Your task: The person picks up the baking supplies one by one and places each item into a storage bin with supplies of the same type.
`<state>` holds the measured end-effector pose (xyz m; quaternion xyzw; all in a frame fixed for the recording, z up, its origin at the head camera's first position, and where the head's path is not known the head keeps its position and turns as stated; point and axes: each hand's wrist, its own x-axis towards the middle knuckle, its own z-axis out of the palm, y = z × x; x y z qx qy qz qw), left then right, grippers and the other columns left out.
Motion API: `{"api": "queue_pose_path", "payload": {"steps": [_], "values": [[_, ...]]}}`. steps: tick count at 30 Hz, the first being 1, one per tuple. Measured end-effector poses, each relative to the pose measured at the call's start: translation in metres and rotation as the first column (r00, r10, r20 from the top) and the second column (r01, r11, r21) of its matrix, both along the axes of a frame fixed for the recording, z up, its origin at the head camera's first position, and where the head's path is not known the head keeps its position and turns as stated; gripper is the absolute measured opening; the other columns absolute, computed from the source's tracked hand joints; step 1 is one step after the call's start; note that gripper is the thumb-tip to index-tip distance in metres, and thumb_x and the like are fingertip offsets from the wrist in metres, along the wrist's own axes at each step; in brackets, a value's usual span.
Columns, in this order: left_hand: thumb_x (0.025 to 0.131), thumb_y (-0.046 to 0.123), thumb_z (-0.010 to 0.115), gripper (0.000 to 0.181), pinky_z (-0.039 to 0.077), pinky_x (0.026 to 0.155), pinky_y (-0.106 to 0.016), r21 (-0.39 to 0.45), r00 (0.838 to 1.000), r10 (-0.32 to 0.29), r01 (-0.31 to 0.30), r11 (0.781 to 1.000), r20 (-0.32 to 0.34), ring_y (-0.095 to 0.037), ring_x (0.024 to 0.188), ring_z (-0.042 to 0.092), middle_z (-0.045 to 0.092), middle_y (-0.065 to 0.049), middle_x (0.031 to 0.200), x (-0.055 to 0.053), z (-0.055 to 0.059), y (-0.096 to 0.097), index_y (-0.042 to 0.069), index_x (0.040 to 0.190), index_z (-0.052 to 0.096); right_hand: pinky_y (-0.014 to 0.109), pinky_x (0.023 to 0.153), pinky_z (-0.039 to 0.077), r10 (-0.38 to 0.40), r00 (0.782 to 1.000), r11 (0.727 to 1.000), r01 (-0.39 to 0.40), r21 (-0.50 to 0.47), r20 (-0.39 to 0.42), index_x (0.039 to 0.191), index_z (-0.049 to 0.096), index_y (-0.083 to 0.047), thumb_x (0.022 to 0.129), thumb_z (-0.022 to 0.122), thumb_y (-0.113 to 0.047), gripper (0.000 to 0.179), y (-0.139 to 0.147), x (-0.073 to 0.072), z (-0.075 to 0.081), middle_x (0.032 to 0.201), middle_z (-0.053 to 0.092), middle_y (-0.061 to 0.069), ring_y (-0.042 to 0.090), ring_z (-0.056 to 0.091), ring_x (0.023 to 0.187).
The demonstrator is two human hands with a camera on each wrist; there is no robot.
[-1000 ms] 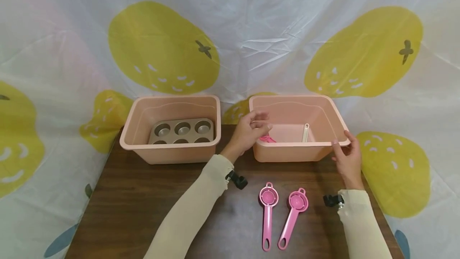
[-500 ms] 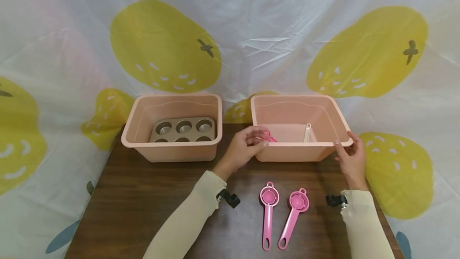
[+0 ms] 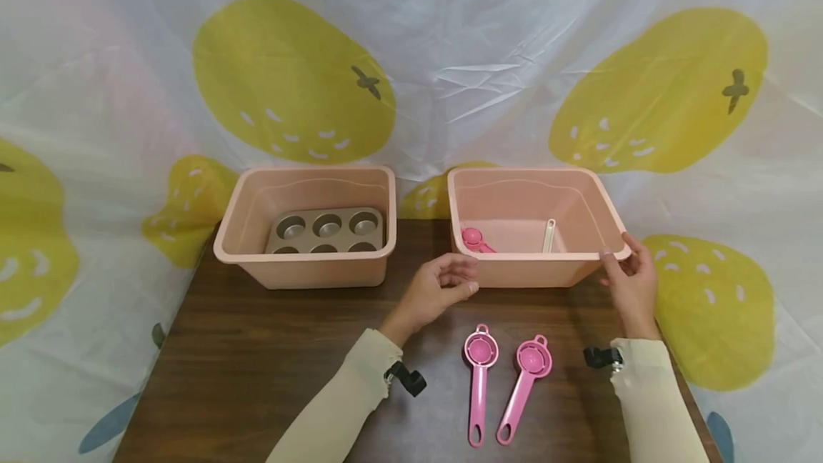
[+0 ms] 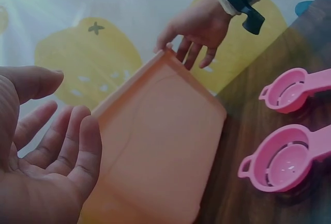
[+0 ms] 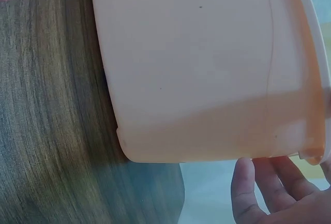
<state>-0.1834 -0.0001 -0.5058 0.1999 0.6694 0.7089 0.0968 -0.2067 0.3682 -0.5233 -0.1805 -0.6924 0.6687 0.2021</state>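
Observation:
My right hand point(image 3: 631, 288) grips the front right corner of the right pink plastic bin point(image 3: 527, 274), thumb and fingers at its rim. My left hand point(image 3: 432, 295) holds nothing; its fingers are loosely bent in front of that bin's front left corner, as the left wrist view also shows. Inside the bin, a pink egg separator point(image 3: 472, 236) lies at the left and a cream-coloured handle point(image 3: 549, 236) leans near the right; its lower part is hidden. On the table before me lie two more pink egg separators, the left one point(image 3: 479, 384) upright in view and the right one point(image 3: 524, 388) slanted.
A second pink bin point(image 3: 305, 274) stands to the left, holding a metal muffin tin point(image 3: 326, 231). Both bins stand at the back of the dark wooden table point(image 3: 257, 363), close to a lemon-print curtain point(image 3: 476, 41).
My left hand has drawn back from over the right bin, down and toward me, uncovering the pink egg separator inside. My right hand keeps its hold on the corner.

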Motion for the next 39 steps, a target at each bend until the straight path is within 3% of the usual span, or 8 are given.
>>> {"api": "queue_pose_path", "payload": {"steps": [6,12,18,26,32,39], "values": [[0.096,0.009,0.078,0.044,0.06,0.088,-0.021,-0.025,0.999,0.01,-0.009,1.0,0.033,-0.017,0.101,0.072,0.068,-0.03,0.127,0.008,-0.018,-0.001,-0.001,0.136,0.064,0.016,0.052,0.055,0.002,1.0,0.999,-0.002,0.036,0.004,0.152,0.055,-0.016,0.097,0.075,-0.015,0.058,-0.002,-0.001,0.001,0.105,0.066,-0.014,0.002,0.063,0.086],[0.096,0.012,0.079,0.04,0.059,0.086,-0.02,-0.043,0.994,0.02,-0.015,0.999,0.109,-0.015,0.1,0.071,0.071,-0.021,0.124,0.022,-0.038,0.002,0.005,0.133,0.067,0.015,0.053,0.054,-0.011,1.0,0.999,0.01,0.039,0.011,0.153,0.054,-0.017,0.097,0.075,-0.015,0.059,0.002,0.004,-0.002,0.105,0.065,-0.013,0.001,0.063,0.086],[0.094,0.014,0.08,0.037,0.058,0.083,-0.022,-0.092,0.983,0.047,-0.03,0.995,0.179,-0.015,0.101,0.071,0.071,-0.023,0.127,0.034,-0.056,0.006,0.012,0.13,0.07,0.014,0.051,0.053,-0.026,1.0,0.999,0.026,0.04,0.011,0.152,0.055,-0.017,0.097,0.076,-0.015,0.06,0.006,0.006,-0.004,0.102,0.066,-0.014,0.001,0.063,0.083],[0.092,0.009,0.08,0.044,0.059,0.071,-0.026,-0.127,0.967,0.088,-0.059,0.99,0.238,-0.015,0.094,0.068,0.07,-0.022,0.129,0.04,-0.088,0.012,0.001,0.134,0.067,0.015,0.05,0.054,-0.019,1.0,1.0,0.019,0.015,0.0,0.152,0.055,-0.014,0.095,0.077,-0.012,0.062,0.005,0.002,0.0,0.098,0.067,-0.013,-0.001,0.064,0.081],[0.088,0.006,0.081,0.044,0.057,0.074,-0.02,-0.147,0.974,0.117,-0.089,0.985,0.194,-0.019,0.098,0.069,0.07,-0.022,0.13,0.043,-0.102,0.017,0.001,0.131,0.07,0.015,0.05,0.053,-0.015,1.0,1.0,0.015,0.008,0.012,0.153,0.054,-0.013,0.095,0.077,-0.011,0.062,0.005,0.004,0.003,0.098,0.066,-0.012,0.0,0.063,0.08],[0.087,0.007,0.083,0.04,0.058,0.077,-0.019,-0.247,0.977,0.136,-0.093,0.965,0.164,-0.011,0.093,0.069,0.073,-0.013,0.125,0.053,-0.111,0.022,0.008,0.126,0.073,0.016,0.05,0.054,-0.015,1.0,1.0,0.015,0.006,-0.002,0.153,0.054,-0.012,0.095,0.077,-0.011,0.063,0.007,0.003,0.0,0.098,0.066,-0.012,-0.001,0.064,0.079]]}}
